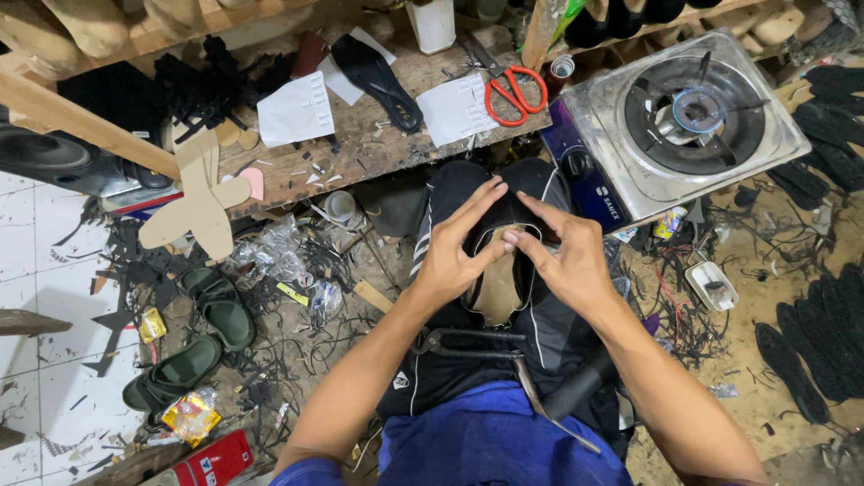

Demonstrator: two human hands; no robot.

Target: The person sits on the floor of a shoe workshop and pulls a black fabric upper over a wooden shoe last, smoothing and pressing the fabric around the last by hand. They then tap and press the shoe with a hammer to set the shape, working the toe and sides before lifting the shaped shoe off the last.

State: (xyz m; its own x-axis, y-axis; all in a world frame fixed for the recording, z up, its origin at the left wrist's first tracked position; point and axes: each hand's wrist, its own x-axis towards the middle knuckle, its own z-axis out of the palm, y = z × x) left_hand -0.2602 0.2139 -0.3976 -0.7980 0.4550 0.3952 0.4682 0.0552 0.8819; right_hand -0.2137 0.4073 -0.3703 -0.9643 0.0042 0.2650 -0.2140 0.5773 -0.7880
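Both my hands press on a black shoe upper stretched over a tan last (498,286) that rests on my knees. My left hand (457,248) lies over its left side, fingers spread toward the toe. My right hand (560,256) covers the right side, with its thumb and forefinger pinching the black material at the top of the tan opening. A pair of dark metal pincers (472,344) lies across my lap just below the shoe.
A low wooden bench (360,135) ahead carries red-handled scissors (515,93), white paper patterns (297,110) and a black insole (378,76). A single-burner gas stove (684,121) stands at the right. Green sandals (193,337) and scraps litter the floor on the left, black soles (810,346) on the right.
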